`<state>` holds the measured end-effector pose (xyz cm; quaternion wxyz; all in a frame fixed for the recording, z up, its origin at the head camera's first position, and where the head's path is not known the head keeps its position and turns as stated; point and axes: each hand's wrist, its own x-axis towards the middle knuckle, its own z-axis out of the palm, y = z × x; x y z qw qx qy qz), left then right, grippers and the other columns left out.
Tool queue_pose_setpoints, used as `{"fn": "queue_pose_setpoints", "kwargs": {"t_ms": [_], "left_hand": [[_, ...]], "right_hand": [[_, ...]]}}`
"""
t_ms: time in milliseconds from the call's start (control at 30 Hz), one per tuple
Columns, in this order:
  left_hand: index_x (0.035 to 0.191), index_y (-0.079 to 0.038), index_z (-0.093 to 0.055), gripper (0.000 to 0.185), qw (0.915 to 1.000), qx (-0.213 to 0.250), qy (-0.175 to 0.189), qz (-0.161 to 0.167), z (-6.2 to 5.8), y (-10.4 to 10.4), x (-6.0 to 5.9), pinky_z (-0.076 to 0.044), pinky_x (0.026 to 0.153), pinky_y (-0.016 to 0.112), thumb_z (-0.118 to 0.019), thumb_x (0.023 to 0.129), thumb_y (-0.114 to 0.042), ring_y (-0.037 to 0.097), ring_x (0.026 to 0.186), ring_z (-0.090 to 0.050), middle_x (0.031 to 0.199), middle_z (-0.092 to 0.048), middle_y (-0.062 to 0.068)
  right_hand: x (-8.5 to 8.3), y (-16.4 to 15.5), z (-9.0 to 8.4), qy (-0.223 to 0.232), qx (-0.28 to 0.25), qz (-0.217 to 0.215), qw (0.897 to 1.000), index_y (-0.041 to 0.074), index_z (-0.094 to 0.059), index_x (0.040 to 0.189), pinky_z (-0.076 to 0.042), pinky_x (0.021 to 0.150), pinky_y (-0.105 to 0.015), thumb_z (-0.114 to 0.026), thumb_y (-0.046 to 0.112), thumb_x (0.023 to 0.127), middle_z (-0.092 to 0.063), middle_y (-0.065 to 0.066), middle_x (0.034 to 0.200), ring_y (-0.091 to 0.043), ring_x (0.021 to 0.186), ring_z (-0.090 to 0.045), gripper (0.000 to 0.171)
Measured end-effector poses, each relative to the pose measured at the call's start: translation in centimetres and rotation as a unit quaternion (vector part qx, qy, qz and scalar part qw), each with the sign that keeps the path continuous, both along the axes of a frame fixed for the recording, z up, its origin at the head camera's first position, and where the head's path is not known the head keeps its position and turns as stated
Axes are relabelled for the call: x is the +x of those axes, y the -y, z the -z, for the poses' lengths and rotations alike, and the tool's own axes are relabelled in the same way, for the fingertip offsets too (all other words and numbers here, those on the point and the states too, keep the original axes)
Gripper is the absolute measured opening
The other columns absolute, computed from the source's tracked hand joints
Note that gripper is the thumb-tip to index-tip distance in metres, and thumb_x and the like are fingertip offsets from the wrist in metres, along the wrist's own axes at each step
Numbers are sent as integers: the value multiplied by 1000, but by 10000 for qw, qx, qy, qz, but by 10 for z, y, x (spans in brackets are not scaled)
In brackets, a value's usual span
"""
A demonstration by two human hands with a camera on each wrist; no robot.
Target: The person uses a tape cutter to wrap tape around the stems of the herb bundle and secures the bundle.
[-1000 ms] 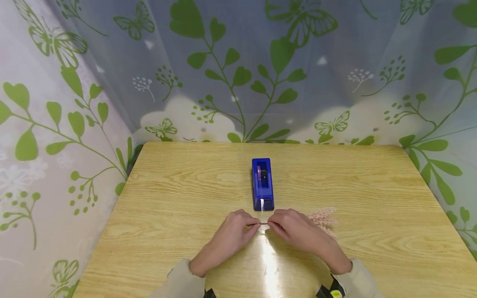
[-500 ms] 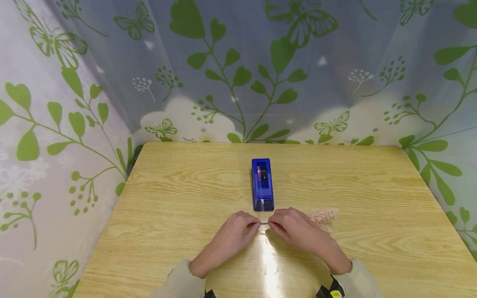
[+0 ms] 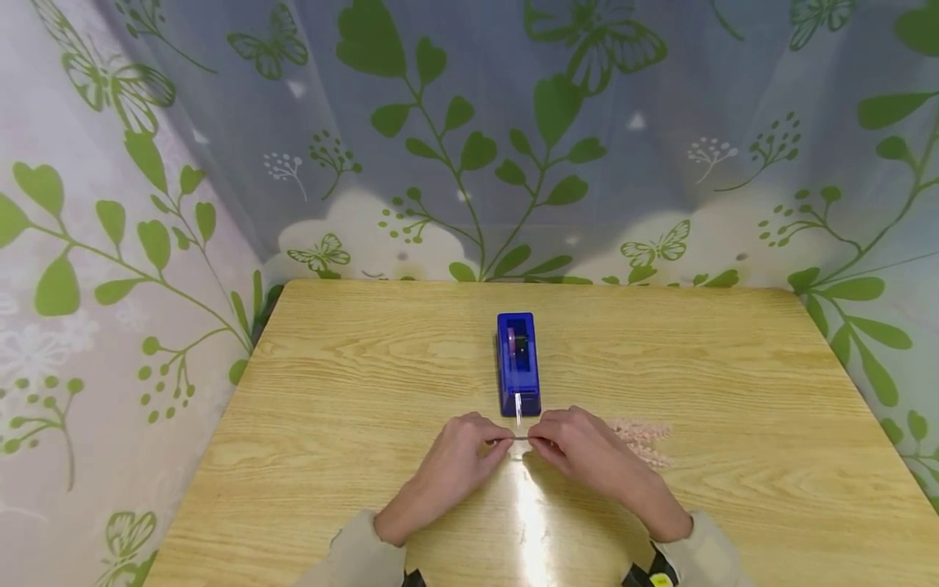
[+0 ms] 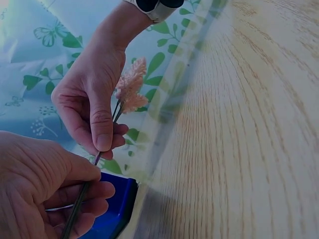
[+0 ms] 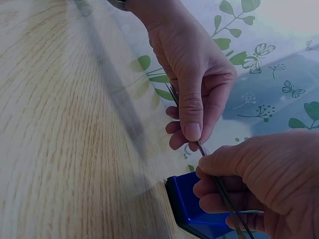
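Both hands meet at the table's middle front, pinching a thin dark stem between them. My left hand pinches its left part, thumb over curled fingers. Just to the right, my right hand pinches the stem too. A pink feathery plume at the stem's far end lies beyond my right hand, low over the table. In the left wrist view the plume shows behind the right hand. In the right wrist view the stem runs from the left hand into the right hand.
A blue tape dispenser stands just behind the hands, with a short clear strip of tape hanging at its near end. The wooden table is boxed in by leaf-printed curtains at the back and on both sides.
Both hands keep their pinch in the same spot. The pink plume has sunk a little and lies flatter beside my right hand.
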<state>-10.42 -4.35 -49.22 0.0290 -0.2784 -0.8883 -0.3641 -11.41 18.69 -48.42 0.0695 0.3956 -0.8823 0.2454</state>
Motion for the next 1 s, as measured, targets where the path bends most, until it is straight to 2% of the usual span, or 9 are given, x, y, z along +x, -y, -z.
{"fn": "queue_pose_setpoints", "kwargs": {"t_ms": [133,367,500,633,800,1000], "left_hand": [[99,-9,-84,8,10000,22,79,6,0,0,0,-55,69,17,-77,95,-10,7,81,-67,92,-80,0],[100,-8,-83,8,9999,99,72,12,0,0,0,-58,70,20,-78,94,-8,8,81,-68,93,-80,1],[100,-8,-83,7,9999,94,44,-17,-1,-1,0,-57,68,19,-77,95,-8,8,80,-68,93,-80,2],[101,-8,-82,8,9999,86,52,-44,-1,-2,0,-55,65,18,-76,96,-8,8,79,-66,94,-79,2],[103,-7,-81,9,9999,38,-34,-90,-2,-3,1,-56,69,18,-73,98,-10,10,83,-68,95,-79,2],[103,-8,-81,10,9999,-36,-62,-119,-1,-3,0,-57,72,19,-72,99,-11,11,86,-69,96,-79,2]], "right_hand": [[1,0,0,200,33,89,9998,10,-77,90,-47,60,-18,-74,4,96,-66,7,79,2,65,-48,9],[4,1,-1,625,310,145,9975,5,-75,101,-55,68,-23,-64,5,102,-67,3,89,-3,75,-57,12],[4,2,-1,419,303,134,9986,5,-76,100,-56,69,-24,-66,6,100,-69,2,90,-5,75,-60,10],[3,2,-1,128,263,122,9995,6,-77,98,-56,68,-25,-70,5,97,-69,3,87,-2,71,-56,7],[1,2,-1,-104,220,176,9995,8,-78,94,-53,65,-26,-73,5,95,-68,5,82,0,67,-51,5],[1,1,0,-289,121,177,9994,9,-79,93,-53,65,-27,-75,5,93,-69,5,81,-1,66,-52,6]]}}
